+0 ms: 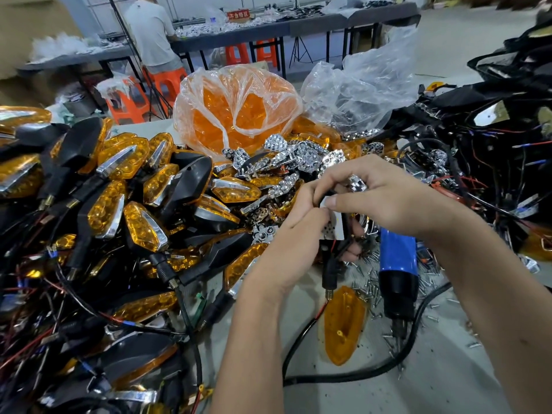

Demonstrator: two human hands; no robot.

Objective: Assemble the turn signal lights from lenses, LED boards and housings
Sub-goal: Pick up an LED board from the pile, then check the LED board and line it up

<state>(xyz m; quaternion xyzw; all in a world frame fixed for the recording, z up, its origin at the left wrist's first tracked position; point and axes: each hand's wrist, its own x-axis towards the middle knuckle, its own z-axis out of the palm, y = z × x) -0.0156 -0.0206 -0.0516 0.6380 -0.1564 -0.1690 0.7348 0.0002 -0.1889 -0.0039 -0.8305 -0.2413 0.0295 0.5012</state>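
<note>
Both hands meet above the desk (433,380): left hand (294,234) and right hand (379,195) have their fingers curled, pinching a black housing (334,231) with its white LED board, beside the blue screwdriver (398,264).

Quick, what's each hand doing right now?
Left hand: grips the black housing with its white LED board.
Right hand: pinches the board's top edge, a chrome reflector tucked under its fingers.

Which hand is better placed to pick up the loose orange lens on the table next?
Probably the right hand: the amber teardrop-shaped plastic lens lies below it, beside the blue electric screwdriver. The left hand grips the white LED board and housing.
</note>
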